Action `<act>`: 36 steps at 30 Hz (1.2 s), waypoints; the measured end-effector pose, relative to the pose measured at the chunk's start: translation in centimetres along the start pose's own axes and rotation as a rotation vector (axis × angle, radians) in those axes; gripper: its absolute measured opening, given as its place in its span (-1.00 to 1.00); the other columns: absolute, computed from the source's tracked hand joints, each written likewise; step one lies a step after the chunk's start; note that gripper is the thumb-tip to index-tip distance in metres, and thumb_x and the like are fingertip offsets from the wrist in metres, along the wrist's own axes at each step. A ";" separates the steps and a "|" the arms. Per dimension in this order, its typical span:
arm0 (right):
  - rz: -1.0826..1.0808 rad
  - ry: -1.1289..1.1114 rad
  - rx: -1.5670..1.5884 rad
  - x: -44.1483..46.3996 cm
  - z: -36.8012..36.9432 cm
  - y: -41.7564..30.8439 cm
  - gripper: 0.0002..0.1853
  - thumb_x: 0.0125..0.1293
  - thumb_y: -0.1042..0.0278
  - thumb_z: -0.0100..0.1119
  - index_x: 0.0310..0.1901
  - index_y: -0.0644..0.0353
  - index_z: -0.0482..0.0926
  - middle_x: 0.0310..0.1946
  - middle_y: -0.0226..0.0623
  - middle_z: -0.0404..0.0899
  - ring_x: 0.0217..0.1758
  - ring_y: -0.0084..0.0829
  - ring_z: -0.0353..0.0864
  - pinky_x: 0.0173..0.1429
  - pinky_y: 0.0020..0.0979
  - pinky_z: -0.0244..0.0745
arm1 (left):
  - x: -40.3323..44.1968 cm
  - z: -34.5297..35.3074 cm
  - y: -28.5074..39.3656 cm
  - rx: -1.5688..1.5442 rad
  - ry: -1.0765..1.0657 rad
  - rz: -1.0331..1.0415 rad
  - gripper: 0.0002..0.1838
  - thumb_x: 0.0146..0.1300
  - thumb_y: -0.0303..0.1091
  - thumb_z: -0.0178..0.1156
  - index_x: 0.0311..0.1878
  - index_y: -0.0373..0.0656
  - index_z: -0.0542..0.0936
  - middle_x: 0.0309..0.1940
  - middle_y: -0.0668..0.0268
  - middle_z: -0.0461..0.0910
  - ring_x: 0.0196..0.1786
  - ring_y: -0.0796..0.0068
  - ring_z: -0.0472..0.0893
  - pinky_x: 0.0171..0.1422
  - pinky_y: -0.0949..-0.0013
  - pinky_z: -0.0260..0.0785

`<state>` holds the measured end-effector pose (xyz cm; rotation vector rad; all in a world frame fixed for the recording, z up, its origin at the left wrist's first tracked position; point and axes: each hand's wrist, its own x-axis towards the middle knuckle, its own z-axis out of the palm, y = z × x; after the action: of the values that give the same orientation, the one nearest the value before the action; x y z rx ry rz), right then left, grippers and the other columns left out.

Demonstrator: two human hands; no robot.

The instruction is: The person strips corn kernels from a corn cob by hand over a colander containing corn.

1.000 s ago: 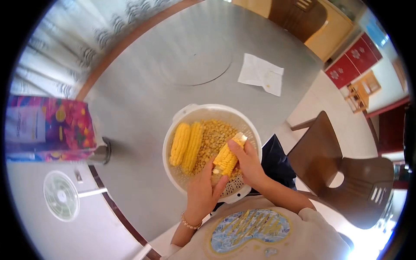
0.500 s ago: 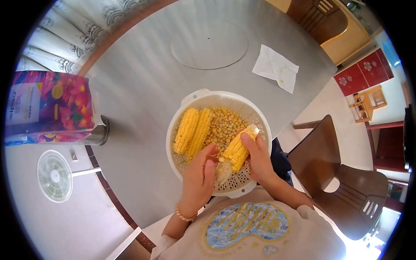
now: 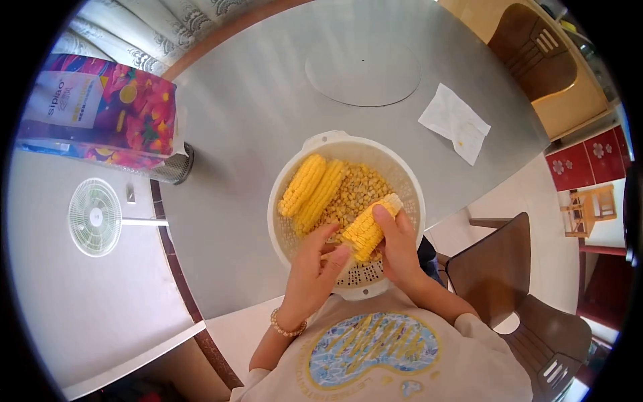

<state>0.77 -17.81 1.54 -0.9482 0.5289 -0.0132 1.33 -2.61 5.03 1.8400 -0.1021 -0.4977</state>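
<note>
Your view has swung since the earlier frame: the colander (image 3: 272, 221), on the grey table (image 3: 228, 228), appears farther right, and the printed bag (image 3: 100, 110) sits higher. In your right hand (image 3: 402, 251), the held corn cob (image 3: 365, 234) remains over the colander, tilted, its pale tip up and to the right. Your right thumb presses along its top; the fingers behind are mostly hidden. The bare stretch at its lower end, plain earlier, is now largely covered by your left hand (image 3: 309, 273), whose thumb and forefinger are spread apart beside that end. They are blurred, so whether they touch it, you cannot tell. The two other cobs (image 3: 312, 194) still lie side by side at the colander's left, by the loose kernels (image 3: 355, 191). Your hands hide some near kernels, and the picture's edge cuts off the curtain (image 3: 134, 33).
</note>
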 end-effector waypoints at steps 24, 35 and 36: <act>-0.063 -0.085 -0.192 -0.8 -0.2 -0.9 -0.67 0.29 0.20 0.13 -0.08 0.26 0.35 -0.42 -0.33 0.51 -0.59 -0.60 0.52 -0.70 -0.60 0.34 | -1.1 1.2 -1.5 0.284 0.137 0.406 -0.72 0.30 -0.30 0.02 -0.05 -0.28 0.52 -0.36 0.04 0.58 -0.37 0.09 0.58 -0.26 0.22 0.40; -0.098 -0.041 -0.175 -0.1 -0.3 -0.3 -0.65 0.30 0.17 0.13 -0.05 0.21 0.32 -0.38 -0.39 0.48 -0.52 -0.65 0.50 -0.66 -0.61 0.33 | 0.1 0.8 -1.8 -0.031 0.104 0.164 -0.69 0.37 -0.29 0.01 0.05 -0.28 0.48 -0.31 0.23 0.60 -0.28 0.49 0.57 -0.17 0.44 0.39; -0.101 -0.056 -0.187 -0.2 -0.3 -0.3 -0.66 0.30 0.17 0.12 -0.05 0.20 0.32 -0.38 -0.39 0.48 -0.52 -0.65 0.50 -0.66 -0.61 0.32 | 0.2 0.9 -2.4 -0.069 0.115 0.259 -0.67 0.37 -0.23 0.02 0.04 -0.28 0.49 -0.31 0.20 0.60 -0.35 0.50 0.56 -0.28 0.41 0.39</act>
<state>0.54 -18.17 1.69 -1.1544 0.4349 -0.0279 0.74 -2.71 2.54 1.7518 -0.2392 -0.2113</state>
